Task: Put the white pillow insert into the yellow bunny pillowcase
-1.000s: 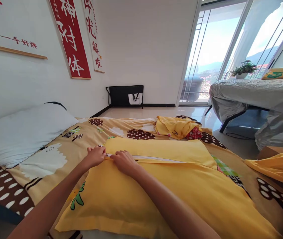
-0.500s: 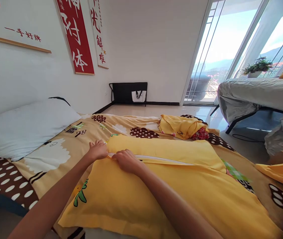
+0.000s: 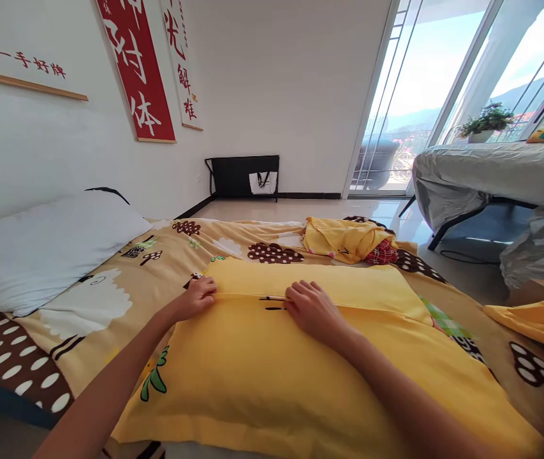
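A yellow pillowcase with a pillow's bulk in it lies across the bed in front of me. Its opening runs from side to side as a seam, with a fabric flap along it. My left hand pinches the seam's left end. Farther right along the seam is my right hand, its fingers curled closed over the edge; a short stretch of pale zipper shows just left of them. Whatever zipper pull lies under the right fingers is hidden. A green leaf print marks the lower left corner.
A white pillow rests at the left on the patterned bed sheet. Crumpled yellow cloth lies at the bed's far side. To the right stands a table with a plastic cover, and orange-yellow cloth below it.
My right hand has moved right along the seam, away from my left hand. The white zipper strip seen before is now mostly covered by the flap. My left hand keeps its hold.
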A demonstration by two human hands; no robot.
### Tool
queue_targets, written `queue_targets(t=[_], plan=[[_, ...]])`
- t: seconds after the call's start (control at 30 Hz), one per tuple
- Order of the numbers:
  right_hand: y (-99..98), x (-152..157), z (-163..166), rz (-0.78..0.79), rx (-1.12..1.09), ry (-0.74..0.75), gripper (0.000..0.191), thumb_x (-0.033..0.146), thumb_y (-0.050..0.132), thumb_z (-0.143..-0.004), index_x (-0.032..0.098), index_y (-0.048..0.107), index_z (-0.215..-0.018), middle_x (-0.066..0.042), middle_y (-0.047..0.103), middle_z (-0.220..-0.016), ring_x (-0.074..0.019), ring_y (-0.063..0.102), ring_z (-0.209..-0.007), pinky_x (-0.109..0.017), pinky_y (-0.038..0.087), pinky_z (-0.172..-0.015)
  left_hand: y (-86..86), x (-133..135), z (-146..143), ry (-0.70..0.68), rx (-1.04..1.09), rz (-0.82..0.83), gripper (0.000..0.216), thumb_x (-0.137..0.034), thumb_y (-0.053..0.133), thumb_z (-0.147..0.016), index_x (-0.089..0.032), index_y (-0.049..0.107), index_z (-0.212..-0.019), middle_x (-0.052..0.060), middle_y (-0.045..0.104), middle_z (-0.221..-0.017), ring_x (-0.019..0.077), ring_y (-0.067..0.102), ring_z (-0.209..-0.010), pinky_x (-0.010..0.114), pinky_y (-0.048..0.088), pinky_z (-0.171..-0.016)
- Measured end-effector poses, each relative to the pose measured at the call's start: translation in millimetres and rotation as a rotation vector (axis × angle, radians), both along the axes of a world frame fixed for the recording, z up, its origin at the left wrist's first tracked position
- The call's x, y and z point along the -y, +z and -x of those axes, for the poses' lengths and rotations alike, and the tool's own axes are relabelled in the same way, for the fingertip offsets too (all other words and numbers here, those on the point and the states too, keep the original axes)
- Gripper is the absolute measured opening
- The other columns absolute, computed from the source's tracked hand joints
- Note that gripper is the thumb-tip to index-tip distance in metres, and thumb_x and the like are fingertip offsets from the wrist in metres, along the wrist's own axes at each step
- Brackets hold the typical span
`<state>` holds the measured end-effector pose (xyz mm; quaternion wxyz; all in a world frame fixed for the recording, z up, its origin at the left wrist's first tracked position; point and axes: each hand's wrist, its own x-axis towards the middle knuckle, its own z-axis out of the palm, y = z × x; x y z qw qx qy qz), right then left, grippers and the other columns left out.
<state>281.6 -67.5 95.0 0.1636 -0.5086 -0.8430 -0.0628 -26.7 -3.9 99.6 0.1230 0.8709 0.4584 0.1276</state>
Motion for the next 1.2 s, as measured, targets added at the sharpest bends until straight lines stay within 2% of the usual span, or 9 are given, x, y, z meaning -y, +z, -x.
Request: queue_targets(t=[0.23, 0.4, 0.5, 0.6, 0.7, 0.8, 0.97, 1.07, 1.2], plan=[[-11.7, 13.5, -146.7, 0.184, -0.048, -0.139, 0.040, 0.047, 0.044, -0.090, 0.021, 0.050, -0.061, -0.005, 0.058, -0.075, -0.0182, 0.052, -0.073, -0.032, 0.038, -0.073, -1.2, -12.5, 22.5, 0.011, 0.067, 0.061, 0.018, -0.035, 0.045, -0.073, -0.020, 0.053, -0.075, 0.005, 0.053, -0.101, 0.0239, 0.045, -0.108, 0.038, 0.034, -0.100], [-26.1, 19.4, -202.2, 0.173, -0.126, -0.243, 0.046, 0.060, 0.042, -0.086, 0.023, 0.058, -0.063, -0.008, 0.061, -0.088, -0.0210, 0.056, -0.084, -0.035, 0.042, -0.079, 1.7, -9.5, 17.1, -0.017, 0.251, 0.117, 0.024, -0.037, 0.033, -0.080, -0.020, 0.041, -0.066, 0.006, 0.051, -0.098, 0.0204, 0.047, -0.102, 0.033, 0.038, -0.096], [-33.1, 22.5, -211.9, 0.099, -0.175, -0.290, 0.048, 0.062, 0.041, -0.085, 0.024, 0.057, -0.062, -0.009, 0.062, -0.094, -0.0222, 0.057, -0.092, -0.036, 0.043, -0.083, -3.9, -14.9, 10.9, 0.001, 0.267, 0.036, 0.023, -0.033, 0.032, -0.080, -0.019, 0.038, -0.061, 0.007, 0.052, -0.095, 0.0197, 0.050, -0.096, 0.033, 0.040, -0.093], [-42.5, 24.4, -215.2, 0.053, -0.209, -0.355, 0.043, 0.058, 0.038, -0.087, 0.024, 0.058, -0.070, -0.009, 0.063, -0.103, -0.0235, 0.057, -0.099, -0.039, 0.043, -0.086, -15.5, -16.9, 7.3, 0.150, 0.037, -0.109, 0.029, -0.031, 0.032, -0.083, -0.019, 0.047, -0.063, 0.008, 0.056, -0.094, 0.0226, 0.050, -0.100, 0.041, 0.037, -0.095], [-42.9, 22.6, -203.6, 0.011, -0.248, -0.509, 0.033, 0.047, 0.040, -0.085, 0.022, 0.061, -0.092, -0.011, 0.063, -0.109, -0.0266, 0.059, -0.101, -0.043, 0.045, -0.084, -18.4, -7.2, -9.1, 0.341, -0.168, -0.273, 0.031, -0.026, 0.030, -0.088, -0.017, 0.060, -0.084, 0.014, 0.059, -0.105, 0.0271, 0.051, -0.105, 0.049, 0.034, -0.095], [-25.2, 16.5, -151.5, -0.139, -0.271, -0.637, 0.041, 0.035, 0.039, -0.086, 0.017, 0.056, -0.119, -0.016, 0.063, -0.118, -0.0311, 0.056, -0.111, -0.050, 0.041, -0.091, -5.9, 9.4, -57.6, 0.293, -0.164, -0.386, 0.039, -0.021, 0.031, -0.090, -0.013, 0.054, -0.120, 0.019, 0.055, -0.127, 0.0278, 0.049, -0.118, 0.049, 0.031, -0.100], [-6.4, 4.6, -45.7, 0.100, -0.154, -0.122, 0.053, 0.043, 0.026, -0.097, 0.020, 0.038, -0.144, -0.010, 0.042, -0.147, -0.0201, 0.035, -0.137, -0.043, 0.027, -0.111, 2.2, 12.3, -129.8, -0.040, -0.141, -0.209, 0.053, -0.039, 0.028, -0.096, -0.018, 0.036, -0.144, 0.010, 0.034, -0.152, 0.0217, 0.027, -0.141, 0.043, 0.020, -0.114], [-28.8, 7.9, -69.6, 0.187, -0.080, -0.232, 0.055, 0.049, 0.022, -0.097, 0.027, 0.034, -0.146, -0.005, 0.029, -0.154, -0.0188, 0.023, -0.143, -0.047, 0.017, -0.116, -25.3, -3.5, -92.9, 0.090, -0.146, -0.081, 0.059, -0.052, 0.024, -0.095, -0.023, 0.037, -0.144, 0.007, 0.032, -0.153, 0.0230, 0.026, -0.142, 0.046, 0.020, -0.115], [-76.5, 21.4, -162.8, 0.192, -0.080, -0.603, 0.056, 0.044, 0.017, -0.097, 0.029, 0.024, -0.150, -0.003, 0.022, -0.157, -0.0186, 0.018, -0.145, -0.049, 0.018, -0.115, -76.8, -22.2, -7.3, 0.297, 0.102, -0.021, 0.065, -0.053, 0.021, -0.093, -0.020, 0.028, -0.148, 0.005, 0.022, -0.157, 0.0204, 0.015, -0.145, 0.043, 0.013, -0.119]])
